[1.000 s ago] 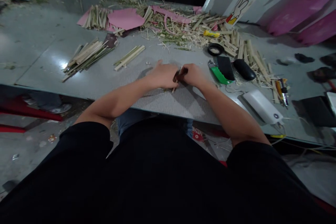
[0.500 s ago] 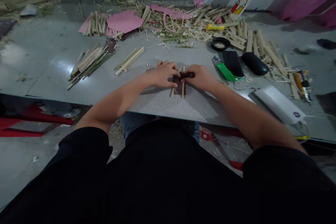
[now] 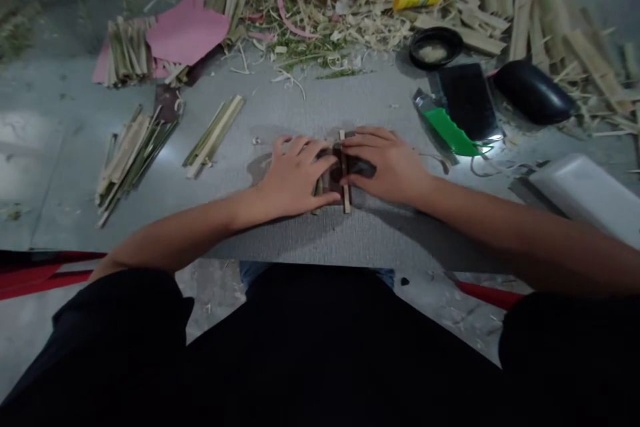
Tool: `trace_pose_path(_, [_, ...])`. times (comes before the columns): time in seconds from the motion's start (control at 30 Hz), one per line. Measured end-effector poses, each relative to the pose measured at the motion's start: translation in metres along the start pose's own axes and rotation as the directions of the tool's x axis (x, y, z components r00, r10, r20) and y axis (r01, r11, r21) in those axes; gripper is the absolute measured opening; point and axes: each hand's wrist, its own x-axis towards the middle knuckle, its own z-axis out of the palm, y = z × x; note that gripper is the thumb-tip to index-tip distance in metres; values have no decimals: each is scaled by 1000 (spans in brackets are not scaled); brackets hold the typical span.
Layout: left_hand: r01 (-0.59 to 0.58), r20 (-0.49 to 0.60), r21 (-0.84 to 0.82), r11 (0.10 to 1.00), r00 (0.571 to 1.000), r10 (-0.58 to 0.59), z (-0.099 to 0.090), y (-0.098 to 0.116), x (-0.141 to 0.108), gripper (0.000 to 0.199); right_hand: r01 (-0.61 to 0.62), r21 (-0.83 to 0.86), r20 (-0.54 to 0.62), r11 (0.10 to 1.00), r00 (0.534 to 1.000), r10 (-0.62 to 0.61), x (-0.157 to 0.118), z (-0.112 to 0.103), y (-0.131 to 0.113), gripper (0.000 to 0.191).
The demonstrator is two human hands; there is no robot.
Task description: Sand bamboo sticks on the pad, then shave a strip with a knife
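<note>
My left hand (image 3: 297, 177) lies palm down with its fingers spread. It partly covers one thin bamboo strip (image 3: 319, 188) and the left side of a small dark brown piece (image 3: 334, 181). A second bamboo strip (image 3: 346, 190) stands nearly parallel along the right side of that piece. My right hand (image 3: 393, 163) is curved beside this second strip, its forefinger and thumb apart and both touching it. Shadow under the right palm hides whether anything small lies there.
Loose bamboo strips (image 3: 215, 137) and a larger bundle (image 3: 137, 157) lie to the left. Shavings and pink paper (image 3: 187, 33) spread along the back. At right are a green-handled cutter (image 3: 450, 132), a phone (image 3: 467, 100), a black round lid (image 3: 435, 47), a black mouse-like object (image 3: 534, 91) and a white box (image 3: 587, 190).
The view has come closer to the table. My right hand has let go of a dark piece seen in its fingers, and its fingers have spread along the right strip. My left hand lies flatter.
</note>
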Motion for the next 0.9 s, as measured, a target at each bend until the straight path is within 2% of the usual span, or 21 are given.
trace_pose_path(0.17, [50,26,-31,998,998,-49,0,-7,-8,82,16,-111,79,994,997,-7,-7,-15,-19,51])
trace_pose_path(0.23, [75,42,-44,996,996,-73,1,-8,-7,83,37,-150,108,988,994,-21,-11,-20,-31,47])
trace_pose_path(0.4, [93,51,-77,993,995,-89,8,-10,-10,82,105,-146,82,984,992,-94,-21,-18,-45,47])
trace_pose_path(0.5, [57,36,-106,993,998,-54,12,-13,-13,83,70,-103,82,992,995,-62,-21,-12,-37,76])
trace_pose_path(0.57, [31,19,-124,992,999,-29,15,-16,-14,85,47,-82,118,996,992,-37,-17,-9,-29,104])
trace_pose_path(0.63, [14,5,-130,991,1000,-14,17,-17,-15,87,55,-58,154,997,987,-45,-11,-10,-21,120])
trace_pose_path(0.77, [-2,-30,-119,993,1000,-1,18,-18,-14,85,108,-42,171,993,980,-99,-4,-16,-20,124])
trace_pose_path(0.9, [5,-50,-98,995,999,-10,17,-15,-15,80,130,-110,197,985,975,-107,-14,-20,-40,120])
